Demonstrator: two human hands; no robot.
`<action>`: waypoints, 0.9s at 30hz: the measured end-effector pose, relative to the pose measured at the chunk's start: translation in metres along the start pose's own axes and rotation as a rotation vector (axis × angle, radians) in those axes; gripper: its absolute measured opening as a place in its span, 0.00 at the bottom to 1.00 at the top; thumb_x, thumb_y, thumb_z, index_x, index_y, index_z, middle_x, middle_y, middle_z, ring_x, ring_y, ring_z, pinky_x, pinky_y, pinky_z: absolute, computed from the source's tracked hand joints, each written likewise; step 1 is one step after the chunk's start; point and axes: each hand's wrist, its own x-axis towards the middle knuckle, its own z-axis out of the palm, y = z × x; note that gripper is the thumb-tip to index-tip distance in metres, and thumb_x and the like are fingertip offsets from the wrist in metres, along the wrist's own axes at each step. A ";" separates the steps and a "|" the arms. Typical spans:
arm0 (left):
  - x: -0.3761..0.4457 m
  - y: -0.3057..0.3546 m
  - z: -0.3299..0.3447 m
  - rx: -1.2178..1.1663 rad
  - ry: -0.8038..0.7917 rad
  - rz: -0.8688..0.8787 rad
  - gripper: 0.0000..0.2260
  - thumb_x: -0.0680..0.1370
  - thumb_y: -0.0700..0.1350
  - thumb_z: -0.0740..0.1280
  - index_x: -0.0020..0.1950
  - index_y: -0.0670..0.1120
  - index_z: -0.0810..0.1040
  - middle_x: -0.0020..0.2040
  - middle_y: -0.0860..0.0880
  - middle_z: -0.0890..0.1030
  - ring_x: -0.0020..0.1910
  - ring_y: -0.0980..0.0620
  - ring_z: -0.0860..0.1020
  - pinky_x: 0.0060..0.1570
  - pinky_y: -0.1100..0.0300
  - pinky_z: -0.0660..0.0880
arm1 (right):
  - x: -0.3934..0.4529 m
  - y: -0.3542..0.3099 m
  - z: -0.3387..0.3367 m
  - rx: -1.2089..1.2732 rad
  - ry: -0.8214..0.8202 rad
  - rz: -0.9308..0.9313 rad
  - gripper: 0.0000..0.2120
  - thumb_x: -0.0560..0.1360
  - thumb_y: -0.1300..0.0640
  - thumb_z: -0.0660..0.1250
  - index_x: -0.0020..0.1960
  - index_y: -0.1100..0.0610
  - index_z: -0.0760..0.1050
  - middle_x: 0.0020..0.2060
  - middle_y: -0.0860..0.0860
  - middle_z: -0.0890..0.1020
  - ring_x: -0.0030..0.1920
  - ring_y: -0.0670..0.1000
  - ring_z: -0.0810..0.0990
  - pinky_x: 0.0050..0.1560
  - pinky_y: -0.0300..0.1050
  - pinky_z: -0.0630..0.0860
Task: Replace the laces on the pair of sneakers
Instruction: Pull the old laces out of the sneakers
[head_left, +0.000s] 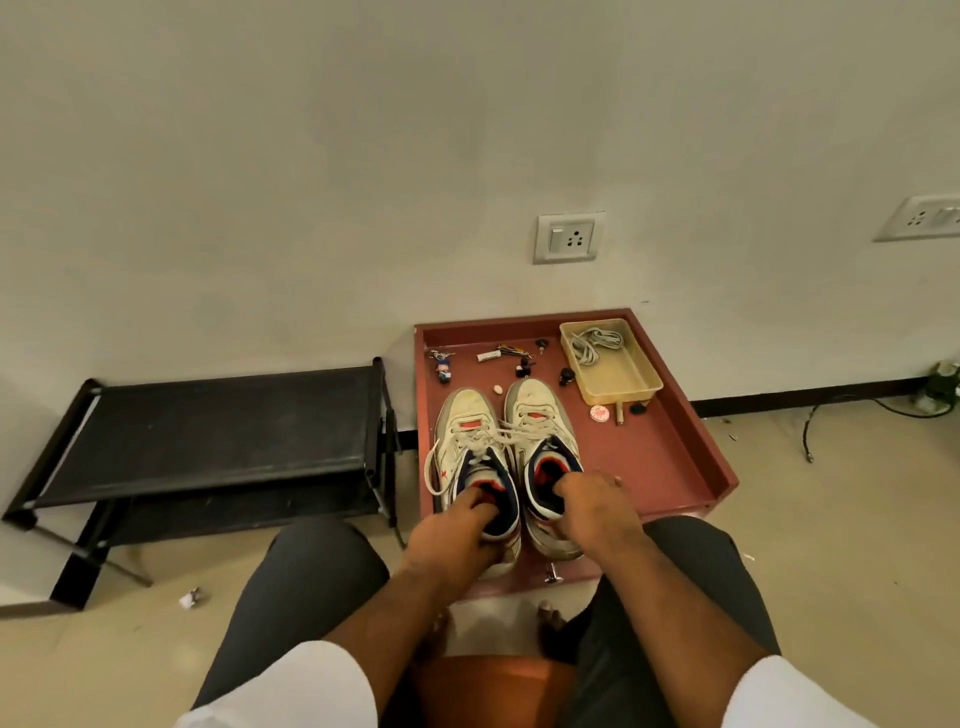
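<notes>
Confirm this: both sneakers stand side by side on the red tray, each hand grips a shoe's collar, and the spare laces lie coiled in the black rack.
Wrong on one count. The head view shows the spare laces coiled in the beige tub on the red tray, not in the black rack. Both sneakers do stand side by side, left hand and right hand at their collars.

Two white sneakers stood side by side, toes toward the wall, on a red surface (670, 457). The left sneaker (470, 452) and right sneaker (540, 431) had navy collars, red linings and worn white laces (498, 434) hanging loose across both. A spare coil of pale laces (595, 344) lay in a beige tray (636, 387) nearby.
</notes>
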 end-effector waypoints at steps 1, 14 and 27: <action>-0.003 0.001 -0.008 -0.082 0.026 -0.010 0.21 0.76 0.61 0.67 0.65 0.54 0.76 0.64 0.56 0.75 0.58 0.55 0.78 0.56 0.56 0.76 | -0.002 -0.002 -0.004 0.006 0.045 -0.009 0.13 0.75 0.51 0.68 0.58 0.53 0.79 0.53 0.53 0.81 0.58 0.54 0.75 0.64 0.51 0.70; 0.062 -0.056 -0.014 -0.735 0.121 -0.092 0.24 0.81 0.36 0.62 0.72 0.59 0.69 0.71 0.57 0.71 0.67 0.57 0.71 0.59 0.68 0.74 | 0.066 -0.036 -0.009 0.443 0.159 -0.168 0.20 0.80 0.66 0.57 0.69 0.56 0.74 0.60 0.55 0.81 0.61 0.55 0.78 0.63 0.42 0.71; 0.072 -0.059 -0.030 -0.921 0.248 -0.161 0.05 0.79 0.45 0.67 0.47 0.44 0.78 0.45 0.52 0.81 0.45 0.61 0.80 0.40 0.68 0.76 | 0.103 -0.047 -0.001 0.012 -0.024 -0.302 0.14 0.77 0.57 0.61 0.59 0.44 0.79 0.54 0.47 0.83 0.57 0.52 0.79 0.62 0.52 0.64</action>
